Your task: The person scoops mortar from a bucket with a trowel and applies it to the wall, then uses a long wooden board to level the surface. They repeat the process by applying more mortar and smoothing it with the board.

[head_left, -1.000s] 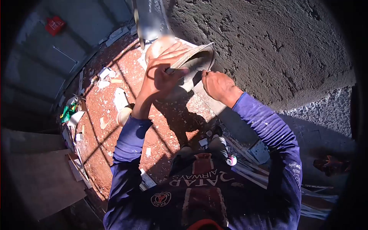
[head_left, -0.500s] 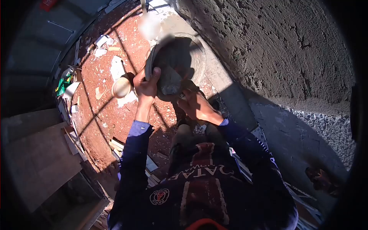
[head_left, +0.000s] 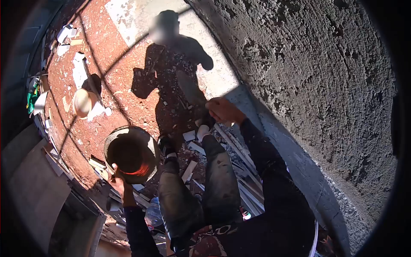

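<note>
My left hand [head_left: 120,185] grips the near rim of a dark round bucket [head_left: 152,147], held low at the left beside my knee. The bucket's mouth faces up toward me, and its inside is mostly in shade. My right hand [head_left: 224,110] is closed at the centre right, near the foot of the wall. From it a trowel [head_left: 188,87] points up and left, its grey blade hard to pick out against my shadow. The fingers hide its handle.
A rough mortar-coated wall [head_left: 317,64] rises along the right. Wooden strips [head_left: 246,182] lie beside my legs, with a clear plastic bottle [head_left: 154,214] below the bucket. A pale round container [head_left: 83,103] and white scraps [head_left: 64,34] are on the red soil [head_left: 115,30].
The bucket has moved down and left in my left hand. My right hand has drawn away from it with the trowel, toward the wall. My view has shifted, so my legs show more.
</note>
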